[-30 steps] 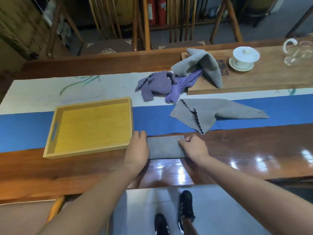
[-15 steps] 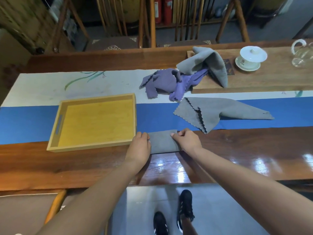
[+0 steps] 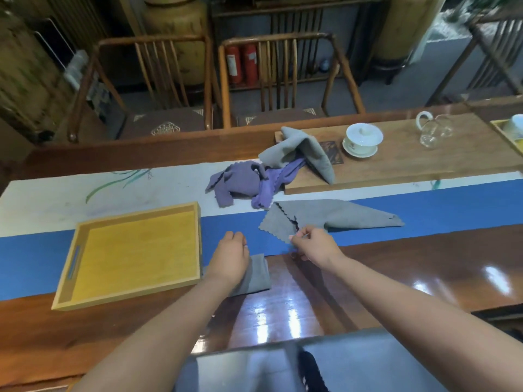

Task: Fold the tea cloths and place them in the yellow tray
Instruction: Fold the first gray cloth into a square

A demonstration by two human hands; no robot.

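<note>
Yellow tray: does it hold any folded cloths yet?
Empty. The yellow tray shows only its bare floor; the folded grey cloth lies outside it on the table, under the left hand.

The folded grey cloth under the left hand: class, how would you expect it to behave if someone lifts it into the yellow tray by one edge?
The folded grey cloth is probably floppy; the loose grey cloth nearby drapes limply. Lifted by one edge, its layers may well fall open, so the left hand should likely support it whole. It looks light and should slide easily on the glossy table toward the yellow tray.
</note>
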